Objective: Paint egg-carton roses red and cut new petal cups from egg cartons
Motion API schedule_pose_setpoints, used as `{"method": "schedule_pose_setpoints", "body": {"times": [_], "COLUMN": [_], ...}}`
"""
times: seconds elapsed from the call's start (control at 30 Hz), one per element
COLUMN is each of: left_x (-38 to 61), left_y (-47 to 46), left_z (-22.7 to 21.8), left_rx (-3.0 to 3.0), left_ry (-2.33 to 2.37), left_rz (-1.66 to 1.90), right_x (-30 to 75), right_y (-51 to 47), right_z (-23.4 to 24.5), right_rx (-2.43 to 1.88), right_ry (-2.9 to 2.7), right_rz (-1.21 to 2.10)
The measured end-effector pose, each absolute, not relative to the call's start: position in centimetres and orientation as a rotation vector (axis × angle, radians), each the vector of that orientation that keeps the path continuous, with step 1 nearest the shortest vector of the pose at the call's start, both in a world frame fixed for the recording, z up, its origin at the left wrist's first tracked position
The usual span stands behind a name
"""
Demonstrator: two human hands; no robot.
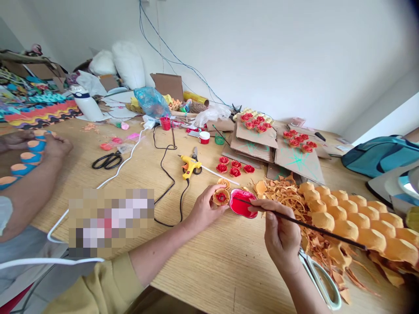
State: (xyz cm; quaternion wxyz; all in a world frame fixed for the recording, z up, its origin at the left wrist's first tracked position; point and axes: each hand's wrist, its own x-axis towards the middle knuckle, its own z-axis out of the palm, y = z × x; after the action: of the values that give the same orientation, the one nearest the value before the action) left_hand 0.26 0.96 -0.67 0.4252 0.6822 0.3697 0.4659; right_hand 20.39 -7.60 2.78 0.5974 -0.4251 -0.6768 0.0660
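My left hand [204, 209] holds a small orange paper flower [221, 197] whose middle is painted red. My right hand [278, 231] grips a long thin black brush [307, 226]; its tip lies over a shallow dish of red paint [241, 204] on the wooden table [209, 266]. Another unpainted flower [224, 183] sits just behind the one I hold. Several finished red flowers [234, 166] lie on the table beyond the dish.
An orange egg tray [356, 226] and cut scraps [281, 189] lie at right, with scissors [319, 277] under my right wrist. A yellow glue gun [190, 165], black scissors [107, 161], cardboard sheets with red flowers [258, 131] and clutter sit farther back. Another person's arm [29, 183] rests at left.
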Motion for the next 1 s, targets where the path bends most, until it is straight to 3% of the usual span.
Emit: {"method": "schedule_pose_setpoints", "body": {"times": [0.27,0.53,1.0], "left_x": [0.5,0.5,0.2], "left_y": [2.1,1.4,1.0], "left_z": [-1.7,-1.1,-0.7], "left_rx": [1.370,1.543,1.765], "left_ry": [0.777,0.898,1.026], "left_rz": [1.106,1.101,1.100], "right_x": [20.4,20.2,20.2], "right_y": [-7.2,-7.0,-7.0], "right_z": [2.8,3.6,3.6], "right_rx": [-1.229,-1.220,-1.230], "right_ry": [-1.640,-1.817,-1.865], "right_rz": [0.111,-0.031,0.103]}}
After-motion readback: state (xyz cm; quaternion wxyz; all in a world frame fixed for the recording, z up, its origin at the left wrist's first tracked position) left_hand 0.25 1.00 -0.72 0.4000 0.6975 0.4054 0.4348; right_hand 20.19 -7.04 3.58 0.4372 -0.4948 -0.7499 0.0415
